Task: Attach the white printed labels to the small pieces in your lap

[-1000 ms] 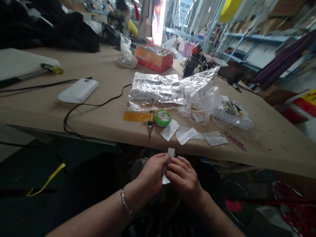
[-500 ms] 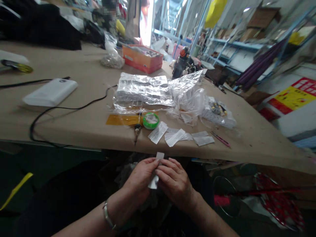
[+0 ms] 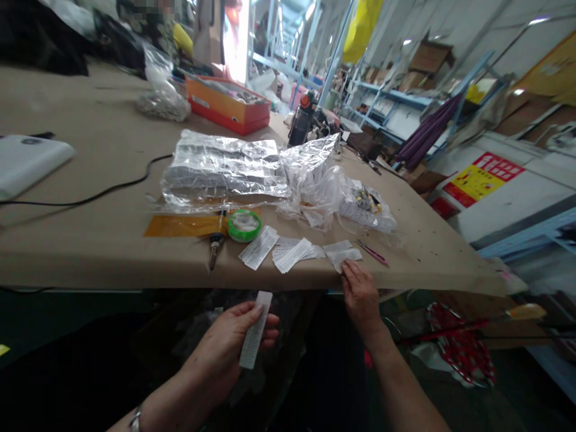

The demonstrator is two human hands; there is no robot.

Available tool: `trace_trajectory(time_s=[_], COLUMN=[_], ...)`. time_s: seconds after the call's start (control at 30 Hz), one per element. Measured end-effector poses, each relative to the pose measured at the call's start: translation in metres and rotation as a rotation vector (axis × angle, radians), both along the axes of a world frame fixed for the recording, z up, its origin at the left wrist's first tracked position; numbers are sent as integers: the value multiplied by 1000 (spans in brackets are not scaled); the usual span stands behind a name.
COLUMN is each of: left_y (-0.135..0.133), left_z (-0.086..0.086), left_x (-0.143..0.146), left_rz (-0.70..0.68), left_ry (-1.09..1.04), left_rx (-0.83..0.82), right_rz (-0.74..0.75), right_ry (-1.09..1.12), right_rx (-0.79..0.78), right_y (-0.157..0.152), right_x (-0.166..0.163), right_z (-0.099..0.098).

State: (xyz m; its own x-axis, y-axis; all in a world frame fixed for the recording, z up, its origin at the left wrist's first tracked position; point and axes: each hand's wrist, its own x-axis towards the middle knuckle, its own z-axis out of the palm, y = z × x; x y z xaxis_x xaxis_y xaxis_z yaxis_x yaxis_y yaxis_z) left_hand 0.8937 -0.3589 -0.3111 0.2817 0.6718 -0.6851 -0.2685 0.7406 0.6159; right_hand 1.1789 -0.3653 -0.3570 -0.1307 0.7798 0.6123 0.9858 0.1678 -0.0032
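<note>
My left hand (image 3: 245,330) is closed around a white strip with fine printing (image 3: 255,333), gripped between thumb and fingers below the table's front edge. At that edge, my right hand (image 3: 360,291) has its fingertips closed on the near side of the rightmost white printed strips (image 3: 342,253); its thumb is hidden. More of these strips lie fanned in a pile (image 3: 292,254) and a separate stack (image 3: 260,246) to the left. Pink-handled tweezers (image 3: 373,253) rest right of my right fingertips.
A soldering iron (image 3: 215,246) lies with its tip toward the front edge, beside a green round tin (image 3: 243,225) and amber tape (image 3: 180,226). Behind are silver foil packaging (image 3: 229,165), clear plastic bags (image 3: 315,198), an orange box (image 3: 229,105) and a dark bottle (image 3: 301,120).
My hands have parted. The left keeps the white strip and has moved left; the right has let go of it and moved right and forward onto strips at the table edge. The view turned right.
</note>
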Motion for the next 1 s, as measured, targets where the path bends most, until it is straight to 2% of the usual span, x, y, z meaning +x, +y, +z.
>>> trace_trajectory(time_s=[0.17, 0.3, 0.37, 0.43, 0.5, 0.57, 0.67, 0.73, 0.83, 1.0], left_y=[-1, -1, -2, -2, -3, -3, -4, -4, -5, -3], left_z=[-1, -1, 0, 1, 2, 1, -2, -4, -7, -11], left_x=[-2, -4, -4, -5, -5, -6, -7, -8, -11, -14], left_rz=[-15, -25, -23, -15, -5, 16, 75, 112, 162, 219], left_ry=[-6, -18, -35, -51, -76, -125, -231, -268, -263, -301], left_rx=[5, 8, 6, 1, -3, 0, 38, 55, 36, 15], right_rz=[71, 22, 20, 110, 299, 500, 685, 727, 748, 766], right_ry=[309, 498, 584, 644, 605, 490, 332, 279, 242, 218], right_rx=[70, 156, 262, 323, 249, 100, -36, -71, -88, -117], right_y=[3, 2, -1, -7, -15, -23, -30, -30, -28, -25], right_x=[5, 4, -7, -28, -59, -94, -137, -153, -161, -159], right_z=[5, 15, 24, 33, 40, 42, 35, 27, 19, 22])
